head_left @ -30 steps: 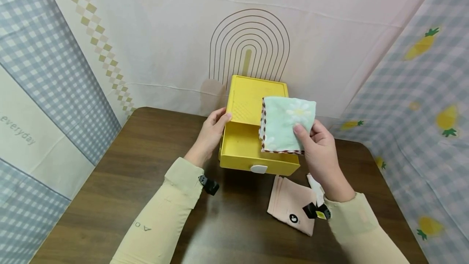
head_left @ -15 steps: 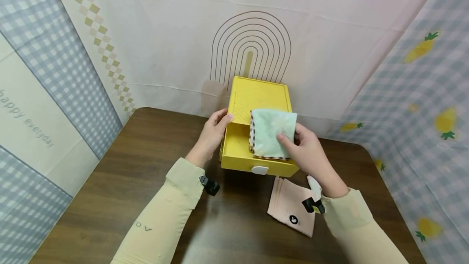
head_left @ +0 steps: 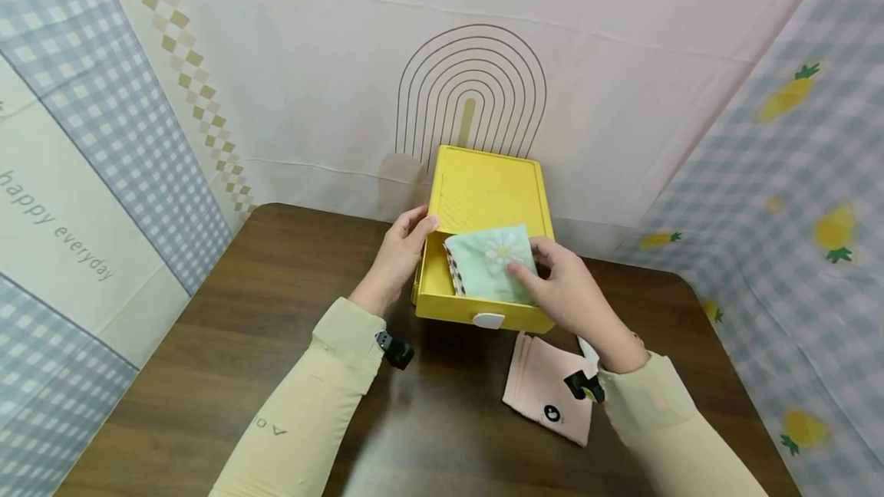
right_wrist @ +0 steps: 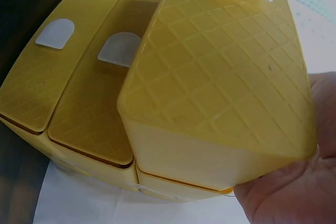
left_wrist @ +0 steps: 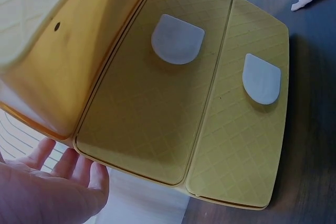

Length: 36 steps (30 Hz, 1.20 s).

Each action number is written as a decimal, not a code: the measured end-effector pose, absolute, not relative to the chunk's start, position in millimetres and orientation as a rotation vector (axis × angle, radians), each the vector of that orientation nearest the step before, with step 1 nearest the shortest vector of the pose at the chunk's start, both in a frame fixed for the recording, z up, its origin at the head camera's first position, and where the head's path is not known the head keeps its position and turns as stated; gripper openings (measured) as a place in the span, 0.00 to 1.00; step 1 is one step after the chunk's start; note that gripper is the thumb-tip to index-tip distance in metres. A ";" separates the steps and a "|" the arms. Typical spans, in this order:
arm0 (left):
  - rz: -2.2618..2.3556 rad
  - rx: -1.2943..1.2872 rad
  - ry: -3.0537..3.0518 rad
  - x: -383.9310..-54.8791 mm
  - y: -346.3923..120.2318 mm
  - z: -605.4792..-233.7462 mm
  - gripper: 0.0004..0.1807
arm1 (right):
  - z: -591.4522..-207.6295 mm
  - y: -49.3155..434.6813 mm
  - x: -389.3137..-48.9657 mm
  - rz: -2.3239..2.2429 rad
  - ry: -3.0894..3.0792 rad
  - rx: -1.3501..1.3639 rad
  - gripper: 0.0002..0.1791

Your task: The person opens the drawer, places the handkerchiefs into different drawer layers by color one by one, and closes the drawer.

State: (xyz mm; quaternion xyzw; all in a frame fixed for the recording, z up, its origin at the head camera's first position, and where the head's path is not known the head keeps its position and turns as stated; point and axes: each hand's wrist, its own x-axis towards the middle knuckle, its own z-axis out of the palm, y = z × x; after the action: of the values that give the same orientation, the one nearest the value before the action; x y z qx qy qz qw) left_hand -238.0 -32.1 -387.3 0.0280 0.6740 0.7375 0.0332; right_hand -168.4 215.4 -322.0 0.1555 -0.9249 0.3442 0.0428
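A yellow drawer cabinet [head_left: 490, 182] stands against the back wall, its top drawer [head_left: 442, 305] pulled out. My left hand [head_left: 395, 258] holds the cabinet's left side near the front, with the thumb on the top edge. A folded mint-green towel [head_left: 486, 263] with a daisy and a brown-and-white edge lies tilted in the drawer's opening. My right hand [head_left: 573, 286] pinches its right side, thumb on top and the other fingers hidden underneath. In the right wrist view the right hand is beside the drawer's side wall; the towel is hidden there.
Two closed lower drawers [left_wrist: 152, 98] with white handles show in the left wrist view. A folded pink cloth [head_left: 542, 382] with a black round mark lies on the dark wooden table [head_left: 276, 313], right of centre. Patterned fabric walls stand behind and at both sides.
My right hand has brought the mint-green towel left and down, from above the drawer's right side into its opening. My left hand has stayed on the cabinet.
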 end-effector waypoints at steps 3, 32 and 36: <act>2.274 0.086 2.078 -238.8 -32.2 -387.3 0.33 | -322.2 214.4 -170.2 1.072 -2.779 0.455 0.23; 2.267 0.063 2.075 -241.5 -34.9 -388.2 0.32 | -309.3 172.2 -195.0 0.222 -3.153 0.191 0.21; 2.264 0.079 2.067 -240.4 -33.8 -387.1 0.32 | -304.4 176.0 -186.2 0.306 -3.113 0.159 0.26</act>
State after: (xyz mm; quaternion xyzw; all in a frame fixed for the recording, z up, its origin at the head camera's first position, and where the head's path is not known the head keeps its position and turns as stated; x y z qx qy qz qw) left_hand -240.4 -33.8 -387.1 0.0258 0.6736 0.7377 0.0374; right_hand -186.2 176.0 -304.4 0.0506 -0.9939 0.0976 0.0049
